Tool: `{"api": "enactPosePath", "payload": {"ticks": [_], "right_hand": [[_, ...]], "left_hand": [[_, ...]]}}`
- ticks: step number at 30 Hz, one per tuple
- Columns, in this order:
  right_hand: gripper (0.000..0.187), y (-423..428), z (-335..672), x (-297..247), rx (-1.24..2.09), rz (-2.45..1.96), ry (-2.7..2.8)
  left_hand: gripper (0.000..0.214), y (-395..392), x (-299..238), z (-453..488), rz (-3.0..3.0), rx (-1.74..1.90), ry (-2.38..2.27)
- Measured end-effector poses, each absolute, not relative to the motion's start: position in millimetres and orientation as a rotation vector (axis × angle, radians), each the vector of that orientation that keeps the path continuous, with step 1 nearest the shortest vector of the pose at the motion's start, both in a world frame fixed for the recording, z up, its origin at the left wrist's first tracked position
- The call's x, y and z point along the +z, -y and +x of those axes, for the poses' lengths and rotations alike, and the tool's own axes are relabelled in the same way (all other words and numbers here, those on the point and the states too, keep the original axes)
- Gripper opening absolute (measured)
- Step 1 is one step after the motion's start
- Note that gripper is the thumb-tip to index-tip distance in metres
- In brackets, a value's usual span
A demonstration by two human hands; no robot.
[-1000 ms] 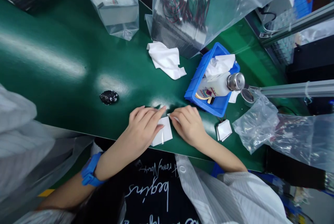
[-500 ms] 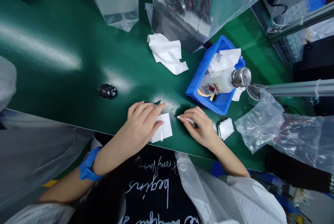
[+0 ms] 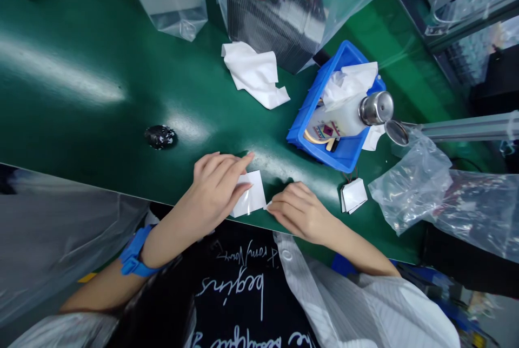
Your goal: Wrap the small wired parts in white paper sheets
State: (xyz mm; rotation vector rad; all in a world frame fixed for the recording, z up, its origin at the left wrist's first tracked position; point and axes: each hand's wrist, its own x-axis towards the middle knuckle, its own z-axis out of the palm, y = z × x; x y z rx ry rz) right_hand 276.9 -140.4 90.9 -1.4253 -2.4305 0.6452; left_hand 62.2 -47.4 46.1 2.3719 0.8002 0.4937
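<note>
Green bench (image 3: 93,121) runs out of frame; a bag (image 3: 279,29) is cropped above. Left hand (image 3: 214,186) lies with fingers extended, right hand (image 3: 302,213) pinches; between them, a partly covered card (image 3: 252,195) and, in the right's grip, a mostly hidden white piece (image 3: 267,205).

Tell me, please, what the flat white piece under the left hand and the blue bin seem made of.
White piece: glossy, maybe plastic or coated paper; its surface throws a pale glare. Blue bin: probably moulded plastic, smooth with slight sheen, evenly coloured walls.
</note>
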Motion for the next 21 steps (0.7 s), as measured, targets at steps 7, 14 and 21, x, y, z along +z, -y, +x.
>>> {"api": "enactPosePath", "payload": {"ticks": [7,14,21], "right_hand": [[0.011,141.7,277.7,88.9,0.708,-1.434,2.386],[0.013,140.5,281.3,92.8,0.858,-1.445,2.349],[0.015,136.7,278.4,84.1,0.86,-1.5,2.132]], "left_hand": [[0.043,47.7,46.5,62.5,2.386,0.502,-0.805],[0.044,47.6,45.2,62.1,2.378,0.515,-0.803],[0.045,47.8,45.4,62.7,2.375,0.519,-0.809]]}}
